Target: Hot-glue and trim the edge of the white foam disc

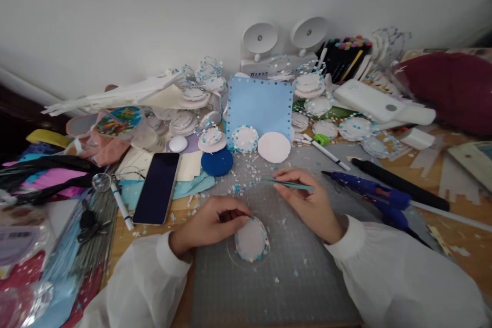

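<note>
My left hand (pixel 219 221) pinches the upper left edge of a round white paper disc (pixel 250 239) rimmed with tiny blue and white pieces. The disc rests on the grey cutting mat (pixel 307 277), with a clear round rim showing beneath it. Between the thumb and fingers of my right hand (pixel 303 200) is a pair of teal tweezers (pixel 292 184), tips pointing left. Small blue and white pieces (pixel 240 188) lie scattered near the tips. Behind them, a decorated disc (pixel 245 139) and a plain white disc (pixel 274 147) lean against a light blue card (pixel 261 107).
A blue glue gun (pixel 369 192) and a black stick-like tool (pixel 400 184) lie at the right. A phone (pixel 157 188), a capped pen (pixel 122 207) and a dark blue round pad (pixel 217 162) are at the left. Decorated discs and a twin-headed lamp (pixel 284 43) line the wall.
</note>
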The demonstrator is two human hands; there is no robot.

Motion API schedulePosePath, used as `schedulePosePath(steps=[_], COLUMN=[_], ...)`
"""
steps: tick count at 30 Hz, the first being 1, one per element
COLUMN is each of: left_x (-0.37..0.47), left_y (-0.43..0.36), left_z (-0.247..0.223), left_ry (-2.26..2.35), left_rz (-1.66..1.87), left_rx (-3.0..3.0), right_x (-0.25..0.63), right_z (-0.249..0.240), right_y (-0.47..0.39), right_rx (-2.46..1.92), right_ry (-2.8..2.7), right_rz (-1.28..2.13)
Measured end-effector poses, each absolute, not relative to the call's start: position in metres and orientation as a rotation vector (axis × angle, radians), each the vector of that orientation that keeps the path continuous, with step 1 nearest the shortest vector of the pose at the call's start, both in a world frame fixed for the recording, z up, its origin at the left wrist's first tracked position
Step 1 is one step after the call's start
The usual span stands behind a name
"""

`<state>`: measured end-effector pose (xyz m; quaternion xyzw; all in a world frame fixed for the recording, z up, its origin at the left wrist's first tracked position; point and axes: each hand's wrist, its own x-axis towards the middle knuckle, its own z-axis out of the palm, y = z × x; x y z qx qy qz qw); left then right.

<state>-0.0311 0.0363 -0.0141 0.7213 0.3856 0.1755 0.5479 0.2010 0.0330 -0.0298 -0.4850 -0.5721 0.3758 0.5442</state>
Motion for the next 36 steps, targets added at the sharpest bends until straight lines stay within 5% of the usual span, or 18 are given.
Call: schedulePosePath(steps=[16,25,36], left_x=[-0.025,-0.019,-0.012], left_y=[0.028,0.031,0.017], left_z=[-0.008,-0.005,0.003], left_ry=[0.699,0.73,0.536], left_rz=[0.322,0.742,0.609], left_rx=[1.183,1.441,1.606], right_x=[0.201,0.197,0.198], right_z=[-0.035,-0.037,-0.04], right_y=[0.032,0.033,0.034], right_rx=[-1.137,-1.167,-1.212], right_ry=[-1.505,-1.624,-1.654], right_rz=[0.788,0.717,0.762])
